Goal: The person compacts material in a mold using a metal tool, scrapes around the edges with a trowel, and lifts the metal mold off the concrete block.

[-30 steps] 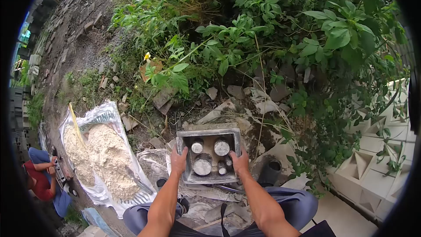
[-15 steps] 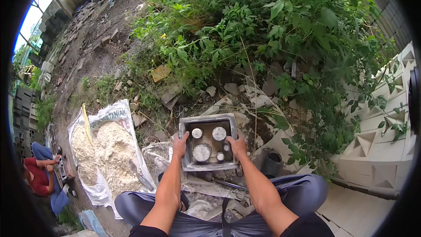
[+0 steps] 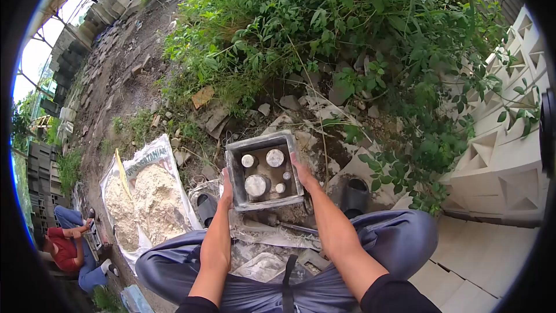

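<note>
A square grey mould box (image 3: 267, 203) is held in front of me, tilted a little. Round pale-topped cylinders of several sizes, among them a large one (image 3: 255, 185) and a medium one (image 3: 274, 157), stand inside it. My left hand (image 3: 226, 190) presses against the box's left outer wall, and my right hand (image 3: 302, 173) against the right wall. Both palms face inward with the box gripped between them; some fingertips are hidden by its sides.
To the left lies an open sack (image 3: 152, 194) heaped with pale powder. Beneath the box is a rod-like tool (image 3: 295, 229) on rubble. Dark footwear (image 3: 354, 195) rests nearby. Patterned pale blocks (image 3: 492, 165) stand right; a seated person in red (image 3: 65, 249) is far left.
The box has risen slightly and turned a little anticlockwise. My thumbs have come off its rim, and my hands now lie along its outer sides. The view has shifted somewhat.
</note>
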Motion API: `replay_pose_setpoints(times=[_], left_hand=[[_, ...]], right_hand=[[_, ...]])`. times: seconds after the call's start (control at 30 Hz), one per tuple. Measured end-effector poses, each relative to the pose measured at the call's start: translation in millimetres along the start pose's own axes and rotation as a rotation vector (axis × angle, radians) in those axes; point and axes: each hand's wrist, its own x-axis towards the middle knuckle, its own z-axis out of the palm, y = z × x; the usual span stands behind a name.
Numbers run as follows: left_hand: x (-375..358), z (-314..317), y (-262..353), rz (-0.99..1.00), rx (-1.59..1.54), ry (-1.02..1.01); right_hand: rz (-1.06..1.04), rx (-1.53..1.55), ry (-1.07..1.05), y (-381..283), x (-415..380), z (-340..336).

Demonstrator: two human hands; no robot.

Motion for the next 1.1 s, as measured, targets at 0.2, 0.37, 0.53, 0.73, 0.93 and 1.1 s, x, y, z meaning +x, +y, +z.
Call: replay_pose_setpoints(times=[0.2, 0.37, 0.53, 0.73, 0.93, 1.1], left_hand=[[0, -38, -51, -0.167, -0.132, 0.014], [24, -81, -107, -0.195, -0.207, 0.073], [-20, -39, -67, -0.204, 0.126, 0.216], [13, -69, -107, 0.015, 0.073, 0.183], [-6, -52, -95, -0.087, 0.063, 0.243], [-5, -49, -80, -0.179, 0.091, 0.243]], right_hand=[[0.079, 0.013, -0.135, 10, 4, 1], [0.212, 0.029, -0.219, -12, -25, -9], [0.097, 0.030, -0.217, 63, -22, -13], [0.347, 0.065, -0.131, 62, -31, -14], [0.238, 0.082, 0.052, 133, 12, -8], [0.378, 0.173, 0.069, 78, -14, -7]])
